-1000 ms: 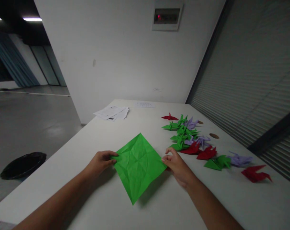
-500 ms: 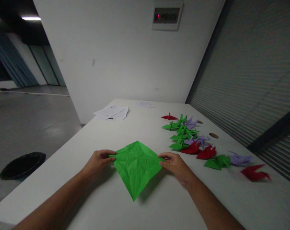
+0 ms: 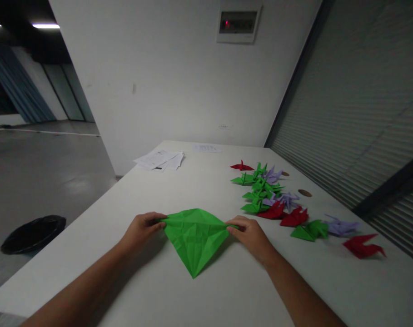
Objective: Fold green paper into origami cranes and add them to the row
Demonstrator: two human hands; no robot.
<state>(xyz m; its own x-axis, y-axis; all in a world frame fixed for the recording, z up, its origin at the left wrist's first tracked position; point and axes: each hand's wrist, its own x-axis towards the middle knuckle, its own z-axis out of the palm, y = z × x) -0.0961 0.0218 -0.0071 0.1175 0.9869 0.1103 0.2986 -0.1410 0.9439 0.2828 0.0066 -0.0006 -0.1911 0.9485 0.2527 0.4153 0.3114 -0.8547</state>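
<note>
Left hand point(image 3: 143, 230) and right hand point(image 3: 250, 233) each pinch a side corner of the creased green paper point(image 3: 196, 240), grip closed thumb to finger, likely to bend it evenly; the paper hangs between them above the white bench point(image 3: 206, 181); folded paper birds point(image 3: 295, 217) lie rightward, perhaps for elbow room; printed sheets point(image 3: 156, 159) lie far left; around stand a pale wall point(image 3: 179, 81), blinds point(image 3: 356, 109), a black-lined bin point(image 3: 54, 220).

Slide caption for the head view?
Left hand and right hand pinch opposite corners of creased green paper beside paper birds.

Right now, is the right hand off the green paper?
No, the right hand pinches a side corner of the green paper.
</note>
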